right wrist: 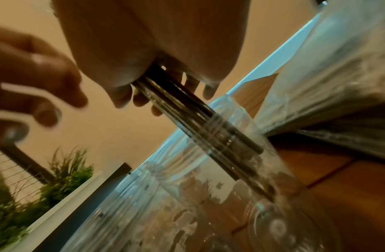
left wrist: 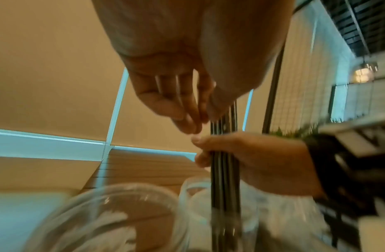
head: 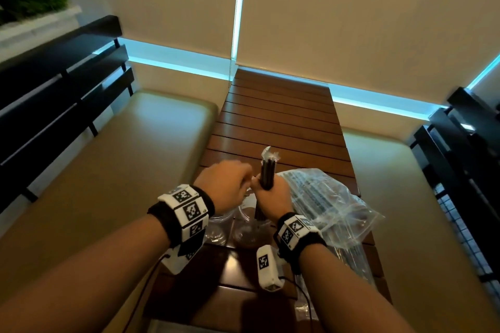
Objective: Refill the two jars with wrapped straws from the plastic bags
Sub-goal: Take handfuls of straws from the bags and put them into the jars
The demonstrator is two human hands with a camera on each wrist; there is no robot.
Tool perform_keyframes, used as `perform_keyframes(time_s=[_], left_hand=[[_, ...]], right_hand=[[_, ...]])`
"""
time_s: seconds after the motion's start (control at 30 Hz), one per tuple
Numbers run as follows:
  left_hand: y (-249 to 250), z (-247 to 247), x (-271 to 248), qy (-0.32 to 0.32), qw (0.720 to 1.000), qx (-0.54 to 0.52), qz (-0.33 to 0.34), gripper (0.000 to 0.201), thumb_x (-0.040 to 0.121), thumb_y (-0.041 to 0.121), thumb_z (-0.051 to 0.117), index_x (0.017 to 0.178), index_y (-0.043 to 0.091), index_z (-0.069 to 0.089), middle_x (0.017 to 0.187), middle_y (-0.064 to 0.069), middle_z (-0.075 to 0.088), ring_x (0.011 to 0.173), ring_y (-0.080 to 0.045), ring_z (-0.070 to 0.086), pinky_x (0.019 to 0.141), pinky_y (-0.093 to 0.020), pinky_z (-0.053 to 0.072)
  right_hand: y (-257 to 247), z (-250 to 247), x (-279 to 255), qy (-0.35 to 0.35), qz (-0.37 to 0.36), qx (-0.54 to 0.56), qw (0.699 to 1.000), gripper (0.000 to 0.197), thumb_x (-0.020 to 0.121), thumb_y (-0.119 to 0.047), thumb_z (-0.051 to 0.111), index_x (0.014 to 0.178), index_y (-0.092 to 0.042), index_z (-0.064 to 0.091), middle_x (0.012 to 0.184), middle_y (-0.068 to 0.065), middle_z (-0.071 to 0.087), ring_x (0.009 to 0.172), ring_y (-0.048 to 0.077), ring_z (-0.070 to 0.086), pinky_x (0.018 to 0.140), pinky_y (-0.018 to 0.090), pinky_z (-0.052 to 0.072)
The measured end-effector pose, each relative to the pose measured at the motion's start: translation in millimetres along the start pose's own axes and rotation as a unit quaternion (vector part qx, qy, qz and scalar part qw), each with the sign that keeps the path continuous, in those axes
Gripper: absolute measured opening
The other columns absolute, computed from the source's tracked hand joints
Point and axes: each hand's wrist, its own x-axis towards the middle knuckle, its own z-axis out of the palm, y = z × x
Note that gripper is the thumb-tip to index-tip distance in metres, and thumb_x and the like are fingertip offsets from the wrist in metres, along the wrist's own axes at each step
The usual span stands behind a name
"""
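The left hand (head: 228, 186) is held just left of the straws, fingers loosely curled and nothing gripped; in the left wrist view its fingertips (left wrist: 191, 124) sit beside the upper shafts, contact not clear. Below and between both hands, two clear jars are seen on the tabletop (head: 281, 121). The left jar (head: 217, 230) lies under the left wrist and looks empty. The right jar (head: 247, 227) is directly beneath the right hand (head: 273, 194), which is clamped around a bundle of dark wrapped straws (head: 267, 173).

The key relation: the bundle's long axis is near upright, with its lower ends already past the rim and inside the right jar, as shown in the right wrist view (right wrist: 208, 136). The tips appear short of the jar's base, though glare makes that uncertain. Clear wrapper ends stick up above the right fist.

The right hand is the nearer and the one carrying the load; a release straight down is likely the next call.

To the right of the right hand, a plastic bag (head: 332, 205) lies on the tabletop with more straws inside.
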Motion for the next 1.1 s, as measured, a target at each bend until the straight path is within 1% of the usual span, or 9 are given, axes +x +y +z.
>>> perform_keyframes(time_s=[0.17, 0.37, 0.43, 0.5, 0.6, 0.73, 0.87, 0.97, 1.1], left_hand=[[-1, 26, -10, -0.133, 0.989, 0.065, 0.025, 0.017, 0.095, 0.036, 0.055, 0.110, 0.030, 0.058, 0.104, 0.007, 0.054, 0.093, -0.019, 0.060, 0.079, -0.037, 0.052], [10, 37, -6, -0.173, 0.981, 0.072, 0.057, 0.028, 0.093, 0.023, 0.053, 0.120, 0.024, 0.059, 0.117, -0.001, 0.056, 0.102, -0.023, 0.059, 0.078, -0.037, 0.050], [17, 39, -5, -0.175, 0.980, 0.072, 0.058, 0.027, 0.092, 0.022, 0.055, 0.119, 0.025, 0.060, 0.115, 0.000, 0.057, 0.102, -0.025, 0.061, 0.073, -0.035, 0.047], [25, 39, -6, -0.158, 0.982, 0.077, 0.062, 0.017, 0.092, 0.026, 0.058, 0.108, 0.024, 0.061, 0.108, 0.001, 0.059, 0.098, -0.025, 0.062, 0.073, -0.036, 0.048], [45, 40, -7, -0.127, 0.986, 0.078, 0.080, 0.011, 0.094, 0.034, 0.054, 0.089, 0.024, 0.054, 0.100, 0.002, 0.061, 0.091, -0.025, 0.062, 0.075, -0.037, 0.052], [87, 52, 2, -0.108, 0.985, 0.084, 0.102, 0.023, 0.095, 0.041, 0.051, 0.090, 0.020, 0.057, 0.094, 0.000, 0.063, 0.088, -0.025, 0.062, 0.072, -0.035, 0.051], [131, 74, 10, -0.140, 0.978, 0.083, 0.128, 0.023, 0.097, 0.037, 0.050, 0.101, 0.019, 0.063, 0.101, -0.002, 0.059, 0.087, -0.026, 0.062, 0.071, -0.035, 0.049], [150, 92, 15, -0.201, 0.965, 0.082, 0.151, 0.037, 0.096, 0.036, 0.054, 0.133, 0.030, 0.057, 0.126, -0.005, 0.043, 0.095, -0.025, 0.060, 0.076, -0.037, 0.052], [164, 110, 26, -0.236, 0.957, 0.109, 0.126, 0.049, 0.094, 0.032, 0.058, 0.141, 0.030, 0.045, 0.138, -0.007, 0.030, 0.109, -0.029, 0.056, 0.080, -0.040, 0.053]], right_hand=[[24, 0, 0, 0.035, 0.055, 0.026, 0.998, 0.022, 0.072, -0.036, 0.077, 0.075, -0.021, 0.062, 0.078, -0.003, 0.065, 0.074, 0.011, 0.062, 0.070, 0.032, 0.050], [29, -16, -13, 0.071, 0.045, 0.038, 0.996, 0.069, 0.061, -0.051, 0.081, 0.117, -0.032, 0.045, 0.119, -0.007, 0.052, 0.107, 0.010, 0.051, 0.090, 0.029, 0.045], [32, -26, -17, 0.107, 0.026, 0.022, 0.994, 0.051, 0.071, -0.046, 0.077, 0.110, -0.029, 0.050, 0.113, -0.006, 0.054, 0.102, 0.009, 0.053, 0.087, 0.030, 0.047], [35, -42, -22, 0.169, -0.012, -0.024, 0.985, 0.019, 0.081, -0.038, 0.067, 0.085, -0.024, 0.056, 0.090, -0.003, 0.059, 0.083, 0.013, 0.056, 0.077, 0.036, 0.051], [46, -78, -28, 0.256, -0.022, -0.055, 0.965, 0.026, 0.089, -0.029, 0.054, 0.065, -0.019, 0.050, 0.067, 0.001, 0.056, 0.064, 0.020, 0.053, 0.061, 0.040, 0.049], [75, -130, -35, 0.374, 0.095, -0.016, 0.922, 0.031, 0.094, -0.023, 0.045, 0.065, -0.014, 0.044, 0.065, 0.005, 0.050, 0.061, 0.022, 0.044, 0.054, 0.029, 0.035], [120, -151, -41, 0.205, 0.233, -0.106, 0.945, 0.040, 0.090, -0.014, 0.046, 0.051, -0.017, 0.036, 0.053, 0.004, 0.038, 0.054, 0.023, 0.034, 0.049, 0.028, 0.025], [128, -152, -40, 0.115, 0.199, -0.183, 0.956, 0.025, 0.091, -0.016, 0.052, 0.068, -0.016, 0.062, 0.072, 0.003, 0.058, 0.072, 0.024, 0.055, 0.065, 0.029, 0.046], [119, -149, -20, 0.059, 0.106, -0.228, 0.966, 0.014, 0.091, -0.014, 0.054, 0.081, -0.009, 0.063, 0.085, 0.008, 0.064, 0.078, 0.024, 0.061, 0.065, 0.029, 0.045]])
